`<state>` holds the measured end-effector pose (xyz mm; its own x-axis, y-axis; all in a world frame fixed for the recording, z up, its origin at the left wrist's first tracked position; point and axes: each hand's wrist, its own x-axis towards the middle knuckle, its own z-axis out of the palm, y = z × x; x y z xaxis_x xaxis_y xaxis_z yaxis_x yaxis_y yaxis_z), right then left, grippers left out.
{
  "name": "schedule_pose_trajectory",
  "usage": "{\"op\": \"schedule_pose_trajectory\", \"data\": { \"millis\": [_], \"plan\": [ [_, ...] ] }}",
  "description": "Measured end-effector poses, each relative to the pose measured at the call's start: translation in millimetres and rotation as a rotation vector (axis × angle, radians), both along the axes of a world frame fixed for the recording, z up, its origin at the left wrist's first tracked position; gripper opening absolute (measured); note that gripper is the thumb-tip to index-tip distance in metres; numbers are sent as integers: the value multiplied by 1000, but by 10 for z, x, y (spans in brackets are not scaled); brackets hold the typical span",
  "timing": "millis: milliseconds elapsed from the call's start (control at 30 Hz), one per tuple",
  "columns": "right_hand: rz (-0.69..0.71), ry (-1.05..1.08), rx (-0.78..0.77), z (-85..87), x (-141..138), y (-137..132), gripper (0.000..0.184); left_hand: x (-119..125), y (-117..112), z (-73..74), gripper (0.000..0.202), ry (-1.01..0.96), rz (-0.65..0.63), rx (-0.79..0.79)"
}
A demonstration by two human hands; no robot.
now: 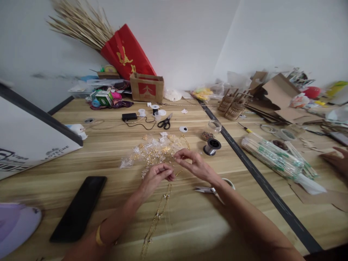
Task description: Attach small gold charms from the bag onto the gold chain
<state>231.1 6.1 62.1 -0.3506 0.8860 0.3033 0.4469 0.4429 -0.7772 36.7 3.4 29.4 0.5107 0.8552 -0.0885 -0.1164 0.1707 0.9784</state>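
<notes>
My left hand (156,176) is pinched shut on the top end of a gold beaded chain (157,214) that trails down the wooden table (108,163) toward me. My right hand (194,164) is just to its right, fingers pinched together on something too small to make out. Both hands hover at the near edge of a pile of clear bags with gold beads (153,150). A small pair of scissors (205,189) lies under my right wrist.
A black phone (80,207) lies at the near left, a wire spool (212,146) and bead jar (214,125) to the right. Black scissors (165,122), a charger (129,116), a cardboard box (147,87), bagged sticks (272,156) and another person's hand (337,159) are farther out.
</notes>
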Motion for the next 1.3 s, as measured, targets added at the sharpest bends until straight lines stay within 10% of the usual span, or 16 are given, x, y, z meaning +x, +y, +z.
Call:
{"op": "schedule_pose_trajectory", "data": {
  "millis": [400, 933, 1300],
  "plan": [
    [-66, -981, -20, -177, 611, 55, 14, -146, 1, -89, 24, 109, 68, 45],
    [50, -1106, 18, -343, 612, 130, 14, -197, -12, -168, 23, 105, 110, 8],
    [95, -744, -212, -12, 704, 125, 11, -201, -6, -178, 22, 107, 115, -10]
  ]
}}
